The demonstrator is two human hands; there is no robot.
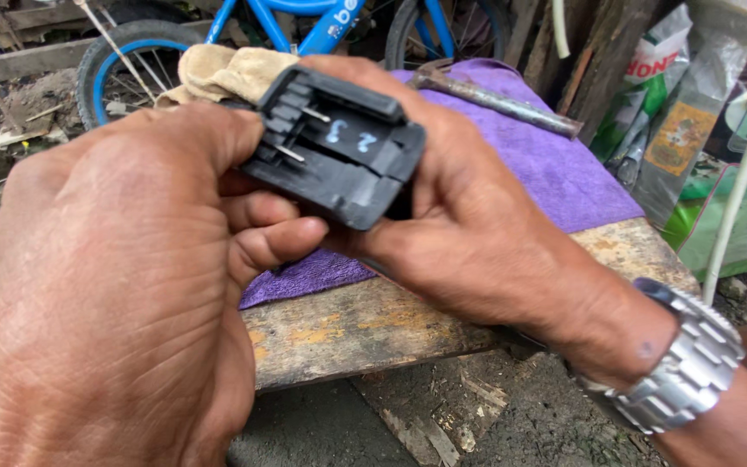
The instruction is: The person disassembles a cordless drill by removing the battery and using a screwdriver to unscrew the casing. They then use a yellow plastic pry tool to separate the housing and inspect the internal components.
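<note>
— Head view: what do the hands hold?
— Both grip a black plastic battery pack (pixel 336 147), raised above the near edge of a worn wooden surface (pixel 365 324). The left hand (pixel 123 285) closes its fingers (pixel 274 242) on the pack's left end; the right hand (pixel 469 216), with a metal wristwatch (pixel 680 363), wraps the right end.
— And behind them?
— A purple cloth (pixel 555 164) covers the surface, with a hammer (pixel 494 99) at its far side. A blue bicycle (pixel 218 35) stands at far left.
</note>
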